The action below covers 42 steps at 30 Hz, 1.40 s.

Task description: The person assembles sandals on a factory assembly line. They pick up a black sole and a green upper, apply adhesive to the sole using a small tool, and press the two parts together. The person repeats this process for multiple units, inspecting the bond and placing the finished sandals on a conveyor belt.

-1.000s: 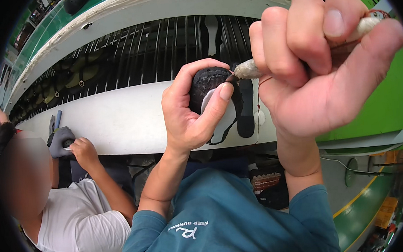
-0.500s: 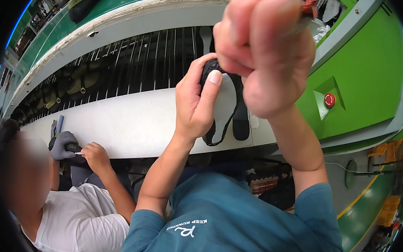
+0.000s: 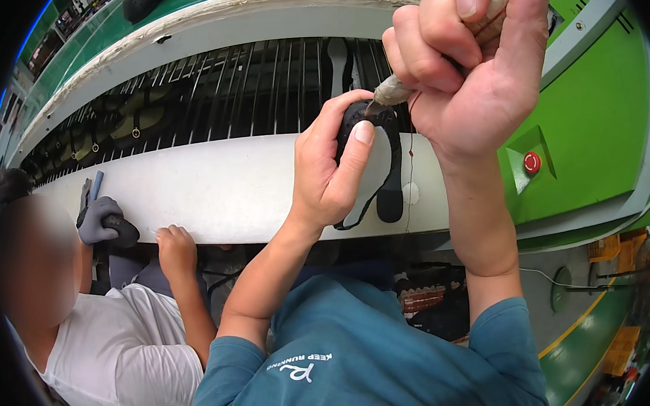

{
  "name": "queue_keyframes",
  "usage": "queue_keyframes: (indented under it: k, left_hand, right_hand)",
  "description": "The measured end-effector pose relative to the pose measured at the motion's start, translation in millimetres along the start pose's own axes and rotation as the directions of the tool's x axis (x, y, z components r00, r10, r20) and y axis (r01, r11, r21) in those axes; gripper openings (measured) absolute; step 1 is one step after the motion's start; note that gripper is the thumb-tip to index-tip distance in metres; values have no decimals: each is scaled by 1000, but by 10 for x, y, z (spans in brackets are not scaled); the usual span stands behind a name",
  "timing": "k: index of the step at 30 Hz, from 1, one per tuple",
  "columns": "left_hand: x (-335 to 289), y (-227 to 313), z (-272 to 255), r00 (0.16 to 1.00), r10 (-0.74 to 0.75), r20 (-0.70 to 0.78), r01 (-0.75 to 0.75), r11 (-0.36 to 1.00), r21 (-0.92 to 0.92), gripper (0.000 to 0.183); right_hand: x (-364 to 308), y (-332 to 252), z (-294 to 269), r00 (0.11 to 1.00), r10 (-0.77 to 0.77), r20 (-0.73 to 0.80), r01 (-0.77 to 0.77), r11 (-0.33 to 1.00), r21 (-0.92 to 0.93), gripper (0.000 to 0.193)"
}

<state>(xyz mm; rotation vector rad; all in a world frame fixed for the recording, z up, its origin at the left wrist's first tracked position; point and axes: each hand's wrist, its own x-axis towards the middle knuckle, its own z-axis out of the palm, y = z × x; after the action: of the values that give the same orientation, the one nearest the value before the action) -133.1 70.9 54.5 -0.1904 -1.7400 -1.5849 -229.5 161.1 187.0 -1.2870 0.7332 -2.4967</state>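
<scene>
My left hand (image 3: 328, 169) is closed around a black shoe (image 3: 378, 153) with a pale grey inner face, its thumb pressed on the dark end. Above it, my right hand (image 3: 482, 93) is wrapped round an awl-like tool (image 3: 392, 91) with a pale, taped handle. The tool's thin metal tip meets the shoe's dark far end, close to my left thumb; whether it goes in cannot be seen. A thin dark thread (image 3: 410, 164) hangs below my right hand. Beside the shoe, a black strip-shaped sole piece (image 3: 390, 199) lies on the white ledge (image 3: 249, 181).
Beyond the ledge runs a rack of metal rollers (image 3: 259, 95) carrying several dark shoe parts. A green machine panel with a red stop button (image 3: 532, 163) stands at right. At left sits a co-worker in a white shirt (image 3: 126, 356), a grey-gloved hand (image 3: 101, 220) holding a dark shoe.
My right hand has moved up and right and turned, bringing the tool into sight. My left hand and the shoe have shifted slightly right. The co-worker's bare hand has moved away from their shoe.
</scene>
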Motion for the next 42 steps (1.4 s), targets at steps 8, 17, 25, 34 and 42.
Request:
queue_keyframes:
  k: [8,17,25,34,42]
  left_hand:
    - [6,39,0,999,-34,-1,34,998,49,34]
    - [16,16,-35,999,-10,44,6,998,70,34]
    - [-37,-190,-75,942,330,69,-337,925,177,37]
    - [-15,-41,-46,992,109,57,-117,981,157,36]
    - [-22,-71,-51,995,102,19,-103,990,101,30]
  right_hand:
    - [6,29,40,1000,13,25,-13,1000,-16,50]
    - [5,47,28,995,-6,97,16,995,-96,40]
    - [-75,282,367,954,-106,281,246,814,-526,35]
    - [-50,192,194,991,48,124,32,817,-576,57]
    - [29,-77,-113,981,125,150,-84,963,-256,60]
